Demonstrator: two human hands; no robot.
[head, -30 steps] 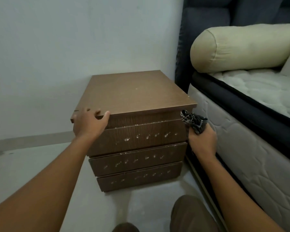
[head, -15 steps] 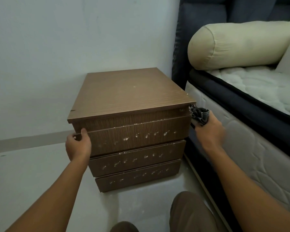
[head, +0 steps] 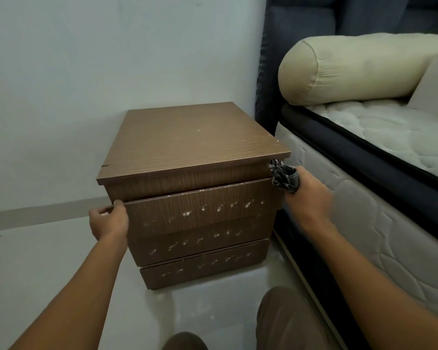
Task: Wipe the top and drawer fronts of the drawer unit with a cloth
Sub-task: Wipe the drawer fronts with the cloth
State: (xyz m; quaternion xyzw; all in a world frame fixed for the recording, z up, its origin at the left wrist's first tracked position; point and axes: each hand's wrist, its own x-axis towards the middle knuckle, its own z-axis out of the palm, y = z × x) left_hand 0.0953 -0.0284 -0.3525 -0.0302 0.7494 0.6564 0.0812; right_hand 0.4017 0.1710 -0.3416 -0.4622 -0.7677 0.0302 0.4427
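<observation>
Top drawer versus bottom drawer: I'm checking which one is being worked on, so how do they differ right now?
The top drawer sticks out from the unit, tilted; the bottom drawer sits pushed in. The left hand grips the top drawer's left edge; nothing touches the bottom drawer. The right hand holds the cloth beside the top drawer's right end. Both show white specks on brown wood-grain fronts.

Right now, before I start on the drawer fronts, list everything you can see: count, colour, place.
drawer unit: one, brown wood, against the wall beside the bed
drawers: three, brown with white specks, stacked; top one pulled slightly out
cloth: one, black-and-white, at the unit's front right corner
bolster: one, cream, on the mattress
mattress: one, white quilted, right
headboard: one, dark blue, behind the bolster
left hand: fingers on the top drawer's left edge
right hand: closed on the cloth
</observation>
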